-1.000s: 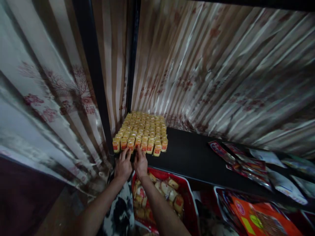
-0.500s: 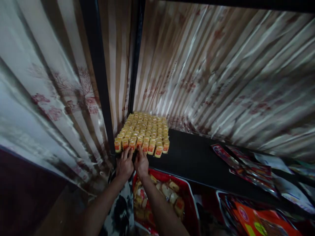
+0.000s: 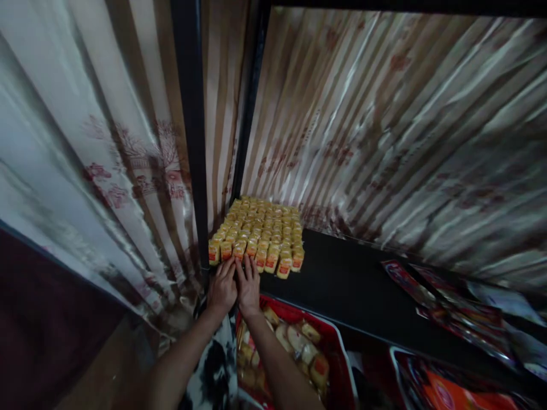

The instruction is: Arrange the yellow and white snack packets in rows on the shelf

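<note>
Small yellow wrapped packs (image 3: pixel 260 228) with red labels stand upright in tight rows on the black shelf (image 3: pixel 342 285), in its left corner. My left hand (image 3: pixel 222 289) lies against the front row with its fingers stretched out. Beside it, my right hand (image 3: pixel 248 289) touches the same row, fingers also extended and pointing at the packs. Neither hand is wrapped around a pack. The fingertips press near the lower part of the labels and partly cover them. One pack toward the right end of the front row sticks out slightly.
Below the shelf edge is a red crate (image 3: pixel 339 341) holding more wrapped yellow packs. Flat red packets (image 3: pixel 410 282) lie on the shelf at right. A second crate (image 3: pixel 397 364) at lower right contains an orange package (image 3: pixel 461 393). Dark posts (image 3: pixel 192 131) and printed sheeting (image 3: pixel 363 114) enclose the shelf.
The view has swung a little, so the shelf and packs appear farther right. My hands have drawn closer together at the front row, and the right fingers have straightened.
</note>
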### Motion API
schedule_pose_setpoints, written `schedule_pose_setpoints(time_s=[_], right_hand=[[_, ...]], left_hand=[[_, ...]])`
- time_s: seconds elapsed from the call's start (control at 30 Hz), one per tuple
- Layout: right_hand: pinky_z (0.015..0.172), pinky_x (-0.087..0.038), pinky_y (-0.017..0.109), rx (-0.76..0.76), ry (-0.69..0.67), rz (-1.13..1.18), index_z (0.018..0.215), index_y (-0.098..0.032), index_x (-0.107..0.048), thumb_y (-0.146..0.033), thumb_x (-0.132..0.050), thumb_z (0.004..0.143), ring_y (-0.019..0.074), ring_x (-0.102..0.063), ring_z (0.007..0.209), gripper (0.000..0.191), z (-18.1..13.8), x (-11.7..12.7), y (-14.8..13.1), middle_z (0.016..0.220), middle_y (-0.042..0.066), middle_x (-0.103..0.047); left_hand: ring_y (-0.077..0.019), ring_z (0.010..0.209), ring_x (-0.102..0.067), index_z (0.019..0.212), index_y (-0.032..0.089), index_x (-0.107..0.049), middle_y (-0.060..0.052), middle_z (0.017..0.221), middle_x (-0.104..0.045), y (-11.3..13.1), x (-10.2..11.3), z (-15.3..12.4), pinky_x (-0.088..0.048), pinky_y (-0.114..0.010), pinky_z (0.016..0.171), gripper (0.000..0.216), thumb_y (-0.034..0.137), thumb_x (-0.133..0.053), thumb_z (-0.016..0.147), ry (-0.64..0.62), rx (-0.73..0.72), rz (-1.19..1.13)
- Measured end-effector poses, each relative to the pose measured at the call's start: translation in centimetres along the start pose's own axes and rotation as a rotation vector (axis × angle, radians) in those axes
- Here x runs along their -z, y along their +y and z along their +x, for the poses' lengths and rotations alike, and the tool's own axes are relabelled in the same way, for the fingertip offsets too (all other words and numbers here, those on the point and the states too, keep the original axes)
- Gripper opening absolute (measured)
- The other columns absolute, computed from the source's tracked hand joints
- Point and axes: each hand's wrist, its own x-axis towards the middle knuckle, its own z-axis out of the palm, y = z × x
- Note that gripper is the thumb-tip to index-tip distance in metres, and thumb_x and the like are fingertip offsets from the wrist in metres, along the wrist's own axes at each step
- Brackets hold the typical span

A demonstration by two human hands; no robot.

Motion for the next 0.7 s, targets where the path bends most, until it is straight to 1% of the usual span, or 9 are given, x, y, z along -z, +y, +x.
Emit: schedule_pose_setpoints(time_s=[0.1, 0.2, 0.3, 0.4, 0.43, 0.5, 0.57, 0.63, 0.7], right_hand=[[0.107, -0.032, 0.045, -0.015, -0.019, -0.059, 0.142, -0.021, -0.036, -0.014, -0.045, 0.086, 0.0251, -0.016, 0.143, 0.057, 0.0, -0.4, -0.1, 0.151, 0.012, -0.030], [0.106, -0.034, 0.045, -0.005, -0.007, -0.070, 0.143, -0.021, -0.033, -0.014, -0.045, 0.086, 0.0252, -0.016, 0.143, 0.059, -0.2, -0.6, 0.1, 0.152, 0.013, -0.027], [0.107, -0.035, 0.045, 0.014, 0.012, -0.058, 0.145, -0.023, -0.027, -0.015, -0.046, 0.086, 0.0247, -0.017, 0.143, 0.062, -0.3, -0.9, 0.3, 0.154, 0.012, -0.023], [0.108, -0.034, 0.044, 0.008, 0.017, -0.062, 0.146, -0.025, -0.024, -0.016, -0.046, 0.087, 0.0234, -0.017, 0.143, 0.063, -0.4, -1.3, 0.5, 0.155, 0.010, -0.021], [0.108, -0.034, 0.044, 0.005, 0.018, -0.068, 0.146, -0.025, -0.024, -0.017, -0.046, 0.088, 0.0231, -0.016, 0.143, 0.063, -0.4, -1.4, 0.5, 0.155, 0.010, -0.021], [0.108, -0.034, 0.044, 0.005, 0.019, -0.080, 0.146, -0.025, -0.024, -0.020, -0.046, 0.089, 0.0228, -0.014, 0.144, 0.062, -0.4, -1.6, 0.6, 0.155, 0.010, -0.021], [0.108, -0.034, 0.043, 0.011, 0.022, -0.092, 0.146, -0.024, -0.024, -0.020, -0.046, 0.089, 0.0227, -0.013, 0.144, 0.062, -0.4, -1.6, 0.7, 0.154, 0.011, -0.022], [0.108, -0.034, 0.042, 0.015, 0.025, -0.098, 0.146, -0.024, -0.024, -0.018, -0.046, 0.089, 0.0223, -0.013, 0.144, 0.062, -0.5, -1.6, 0.6, 0.154, 0.011, -0.022], [0.108, -0.034, 0.041, 0.017, 0.029, -0.097, 0.146, -0.024, -0.023, -0.017, -0.045, 0.089, 0.0220, -0.014, 0.144, 0.062, -0.5, -1.5, 0.6, 0.154, 0.010, -0.023]], left_hand=[[-0.0211, 0.130, -0.041, 0.130, 0.012, -0.051, -0.010, 0.139, -0.048, 0.0, 0.1, -0.2, -0.037, -0.039, 0.110, 0.056, 0.002, -0.037, 0.076, 0.086, 0.040, -0.007], [-0.0254, 0.135, -0.033, 0.132, 0.011, -0.048, -0.014, 0.144, -0.040, 0.0, -0.1, -0.3, -0.034, -0.044, 0.111, 0.054, 0.004, -0.040, 0.079, 0.169, 0.120, 0.031], [-0.0281, 0.140, -0.023, 0.138, 0.011, -0.040, -0.016, 0.150, -0.030, 0.1, -0.6, -0.3, -0.032, -0.047, 0.112, 0.055, 0.008, -0.041, 0.083, 0.213, 0.172, 0.045], [-0.0271, 0.143, -0.014, 0.145, 0.011, -0.025, -0.015, 0.154, -0.020, 0.3, -1.1, -0.1, -0.030, -0.047, 0.113, 0.062, 0.010, -0.040, 0.085, 0.223, 0.190, 0.042], [-0.0269, 0.143, -0.012, 0.146, 0.011, -0.023, -0.015, 0.155, -0.018, 0.3, -1.3, -0.1, -0.029, -0.047, 0.113, 0.063, 0.010, -0.039, 0.085, 0.220, 0.194, 0.049], [-0.0271, 0.144, -0.008, 0.146, 0.010, -0.023, -0.016, 0.154, -0.018, 0.4, -1.5, 0.0, -0.026, -0.049, 0.114, 0.063, 0.010, -0.040, 0.085, 0.208, 0.198, 0.075], [-0.0277, 0.144, -0.005, 0.144, 0.009, -0.027, -0.016, 0.154, -0.020, 0.5, -1.6, 0.0, -0.024, -0.050, 0.115, 0.062, 0.011, -0.041, 0.085, 0.198, 0.200, 0.096], [-0.0279, 0.144, -0.002, 0.144, 0.008, -0.030, -0.015, 0.154, -0.020, 0.3, -1.8, 0.0, -0.024, -0.050, 0.115, 0.060, 0.012, -0.041, 0.085, 0.197, 0.201, 0.103], [-0.0268, 0.144, -0.002, 0.144, 0.008, -0.028, -0.015, 0.154, -0.020, 0.1, -1.8, 0.0, -0.025, -0.048, 0.115, 0.060, 0.011, -0.039, 0.085, 0.192, 0.192, 0.109]])
